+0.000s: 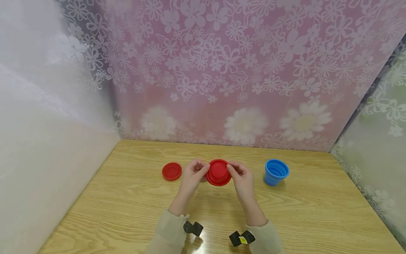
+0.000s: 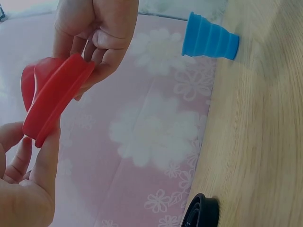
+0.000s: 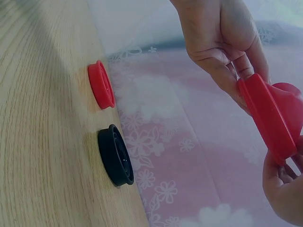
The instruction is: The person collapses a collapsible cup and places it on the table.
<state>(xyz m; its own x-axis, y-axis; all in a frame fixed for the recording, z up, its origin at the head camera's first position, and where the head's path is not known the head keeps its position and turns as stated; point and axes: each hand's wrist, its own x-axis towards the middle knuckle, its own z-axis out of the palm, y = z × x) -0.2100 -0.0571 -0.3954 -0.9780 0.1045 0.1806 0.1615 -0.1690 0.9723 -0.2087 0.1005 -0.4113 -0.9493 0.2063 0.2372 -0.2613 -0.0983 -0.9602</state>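
A red collapsible cup is held up above the table, its centre partly pushed out and the rest still folded in a thick ring. My left hand pinches its left rim between thumb and fingers. On the opposite rim, my right hand grips it the same way. From the side, in the right wrist view, the red cup shows a bulge beyond its flat ring. Both hands also appear around the cup in the left wrist view.
A flattened red collapsible cup lies left of my hands. To the right stands an extended blue cup. A flattened black cup rests on the wooden table, hidden in the head view. Patterned curtains enclose the table.
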